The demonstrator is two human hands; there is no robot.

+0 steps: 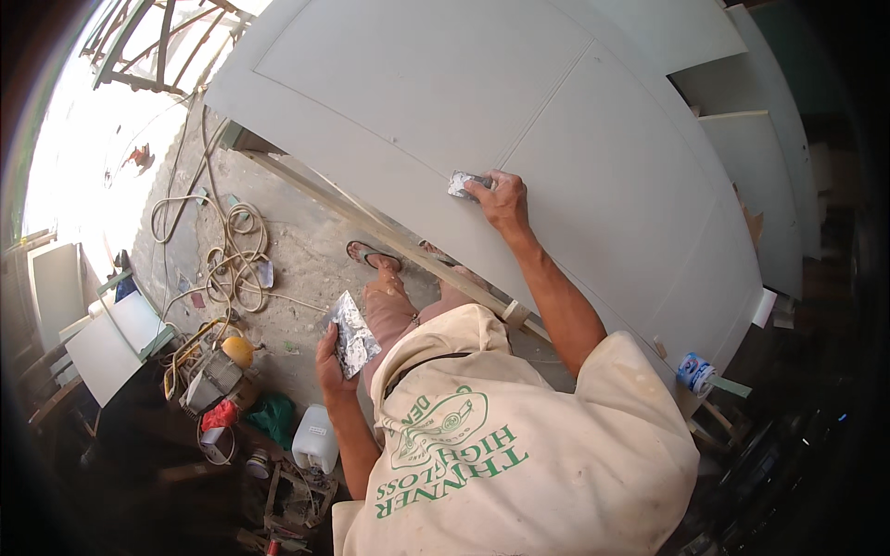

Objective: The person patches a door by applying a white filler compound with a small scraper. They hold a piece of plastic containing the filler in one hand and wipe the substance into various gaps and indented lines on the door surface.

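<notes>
A large flat grey panel [593, 195] with thin straight grooves lies across the view in front of me. My right hand [506, 200] grips a putty scraper [464, 183], whose blade is smeared with whitish putty. The blade rests at the panel's surface, near where two grooves meet. Low at my left side, my left hand [328, 360] grips a flat plate [352, 335] coated with white putty, away from the panel. The fingers of my left hand are partly hidden by the plate's edge and the shadow.
A coiled pale hose [243, 222] lies on the concrete floor [306, 246] to the left. Nearby are a compressor-like machine [211, 382] and a white jug [316, 439]. A blue-white can [695, 372] stands at the panel's right edge. More boards [756, 167] lean at the far right.
</notes>
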